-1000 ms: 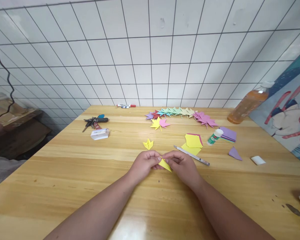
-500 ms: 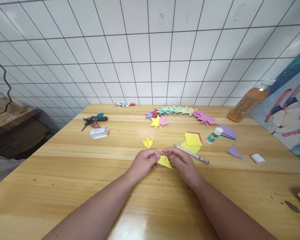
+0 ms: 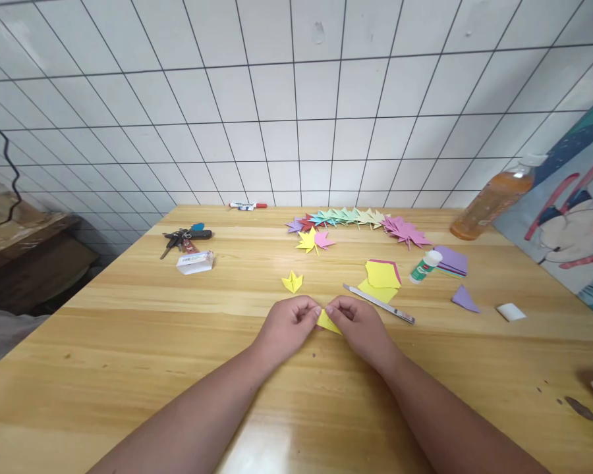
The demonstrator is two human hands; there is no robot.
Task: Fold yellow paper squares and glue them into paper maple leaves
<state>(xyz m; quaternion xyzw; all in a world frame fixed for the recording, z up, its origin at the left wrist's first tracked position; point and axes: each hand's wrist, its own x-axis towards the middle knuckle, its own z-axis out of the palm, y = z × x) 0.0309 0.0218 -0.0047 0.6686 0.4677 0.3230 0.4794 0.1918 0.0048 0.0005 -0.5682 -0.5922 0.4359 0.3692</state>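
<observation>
Between my two hands is a small folded piece of yellow paper, its pointed lower end showing and its top edge covered by my fingers. My left hand pinches it from the left, thumb on top. From the right, my right hand pinches the same paper with thumb and bent fingers, the two thumbs close together. Just beyond my left hand lies a folded yellow paper piece. A utility knife rests beyond my right hand, beside a stack of yellow paper squares.
Folded paper leaves in several colours line the table's back, with a yellow-and-pink pair before them. Rightward are a glue stick, purple papers, an eraser and a bottle. Keys and a small box are left.
My right hand has closed from loosely spread fingers to a pinch on the yellow paper, moving left towards my left thumb. Less of the paper shows now.
</observation>
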